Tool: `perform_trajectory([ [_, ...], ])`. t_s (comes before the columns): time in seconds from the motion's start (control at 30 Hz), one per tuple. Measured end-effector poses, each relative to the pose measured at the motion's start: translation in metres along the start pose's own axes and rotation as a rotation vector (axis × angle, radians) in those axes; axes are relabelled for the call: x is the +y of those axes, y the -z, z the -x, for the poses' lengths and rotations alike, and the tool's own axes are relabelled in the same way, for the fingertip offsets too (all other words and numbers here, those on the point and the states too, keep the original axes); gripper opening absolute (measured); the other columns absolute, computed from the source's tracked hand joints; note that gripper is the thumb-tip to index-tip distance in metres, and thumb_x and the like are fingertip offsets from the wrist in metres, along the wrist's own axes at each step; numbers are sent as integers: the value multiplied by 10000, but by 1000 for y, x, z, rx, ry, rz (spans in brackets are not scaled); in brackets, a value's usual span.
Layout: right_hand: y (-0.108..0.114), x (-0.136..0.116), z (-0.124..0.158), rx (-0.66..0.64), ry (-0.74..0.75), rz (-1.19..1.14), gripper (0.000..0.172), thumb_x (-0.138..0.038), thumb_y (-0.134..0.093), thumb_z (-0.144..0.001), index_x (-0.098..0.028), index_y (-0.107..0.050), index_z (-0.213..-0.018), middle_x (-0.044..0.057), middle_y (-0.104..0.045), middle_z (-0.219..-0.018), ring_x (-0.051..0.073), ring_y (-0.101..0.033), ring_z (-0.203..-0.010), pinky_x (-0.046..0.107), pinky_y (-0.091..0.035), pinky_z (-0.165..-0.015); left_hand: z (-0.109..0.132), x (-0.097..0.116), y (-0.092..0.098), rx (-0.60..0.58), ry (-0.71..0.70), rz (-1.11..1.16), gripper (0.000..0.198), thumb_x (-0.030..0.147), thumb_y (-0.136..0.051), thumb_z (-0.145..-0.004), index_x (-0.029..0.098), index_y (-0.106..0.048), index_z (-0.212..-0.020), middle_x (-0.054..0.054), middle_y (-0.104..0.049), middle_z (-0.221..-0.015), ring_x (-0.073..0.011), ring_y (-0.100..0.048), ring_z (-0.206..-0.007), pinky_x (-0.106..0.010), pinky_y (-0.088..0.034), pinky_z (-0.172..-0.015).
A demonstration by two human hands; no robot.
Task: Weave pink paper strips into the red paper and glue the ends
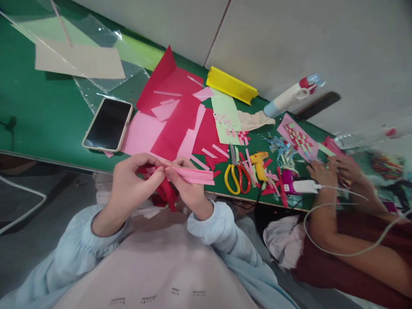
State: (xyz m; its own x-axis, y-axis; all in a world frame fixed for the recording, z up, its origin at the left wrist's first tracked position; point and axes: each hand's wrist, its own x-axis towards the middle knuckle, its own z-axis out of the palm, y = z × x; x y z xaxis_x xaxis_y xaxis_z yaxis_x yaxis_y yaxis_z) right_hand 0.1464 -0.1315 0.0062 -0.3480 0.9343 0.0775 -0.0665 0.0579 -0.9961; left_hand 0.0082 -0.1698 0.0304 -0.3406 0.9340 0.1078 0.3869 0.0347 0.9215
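Observation:
Both my hands meet over the front edge of the green table, holding pink paper strips that lie together and point to the right. My left hand pinches their left end between thumb and fingers. Thumb and fingers of my right hand grip them near the middle. Red paper strips hang below my hands, partly hidden by them; what bears them I cannot make out. Beyond lie red card sheets and pink paper. Scissors with yellow and red handles rest to the right.
A phone lies at the left, near clear plastic and a beige sheet. To the right are a yellow glue gun, a white plug with a cable, and a bottle. A co-worker's hands work at the far right.

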Motion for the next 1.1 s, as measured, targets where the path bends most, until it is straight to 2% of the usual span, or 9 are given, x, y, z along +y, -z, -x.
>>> perform_trajectory([
  [0.17,6,2,-1,-59,125,90,256,-467,-669,-879,-276,-790,-999,25,-653,-882,150,-615,-847,310,-535,-834,4,3,-1,69,-55,-24,24,212,-639,-716,230,-656,-716,29,-689,-692,-138,-620,-630,-266,-500,-607],
  [0.3,7,-2,1,-58,157,103,249,-459,-674,-880,-315,-794,-1045,20,-636,-865,150,-599,-825,307,-530,-797,6,3,-2,88,-129,-22,20,203,-640,-735,210,-657,-727,29,-677,-700,-118,-601,-622,-236,-487,-597],
  [0.4,6,-6,2,-49,163,81,252,-465,-672,-883,-328,-791,-1058,21,-626,-865,152,-596,-828,310,-528,-793,7,3,-2,93,-121,-29,43,196,-626,-739,210,-666,-752,27,-677,-720,-118,-602,-635,-230,-493,-610],
  [0.63,9,3,-1,-15,174,42,236,-467,-694,-866,-333,-796,-1032,7,-619,-839,139,-582,-780,310,-518,-782,9,1,3,7,-82,-27,116,241,-651,-729,216,-689,-836,5,-712,-800,-148,-644,-705,-251,-528,-677],
  [0.77,9,14,-2,62,78,-18,299,-525,-689,-844,-312,-791,-1027,7,-591,-850,137,-564,-786,288,-507,-731,10,-5,5,-3,-39,33,94,240,-651,-752,215,-691,-833,0,-710,-790,-152,-648,-704,-250,-532,-651],
  [0.87,9,22,-2,100,0,-102,371,-586,-683,-817,-288,-780,-1016,21,-583,-886,150,-560,-816,302,-516,-758,11,-10,5,3,-31,71,74,256,-672,-779,225,-694,-843,6,-704,-786,-150,-650,-697,-261,-543,-662],
  [0.97,12,25,-5,76,5,-152,345,-579,-712,-792,-284,-773,-961,28,-597,-922,158,-567,-837,320,-520,-787,12,-12,8,34,-154,62,88,217,-706,-783,233,-701,-869,9,-705,-816,-156,-653,-735,-284,-539,-705],
  [1.1,20,21,-10,-45,143,-175,217,-496,-771,-771,-314,-777,-889,20,-604,-915,168,-591,-876,349,-516,-831,14,-11,15,64,-386,-18,195,143,-729,-768,262,-735,-923,11,-739,-884,-171,-673,-784,-305,-550,-735],
])
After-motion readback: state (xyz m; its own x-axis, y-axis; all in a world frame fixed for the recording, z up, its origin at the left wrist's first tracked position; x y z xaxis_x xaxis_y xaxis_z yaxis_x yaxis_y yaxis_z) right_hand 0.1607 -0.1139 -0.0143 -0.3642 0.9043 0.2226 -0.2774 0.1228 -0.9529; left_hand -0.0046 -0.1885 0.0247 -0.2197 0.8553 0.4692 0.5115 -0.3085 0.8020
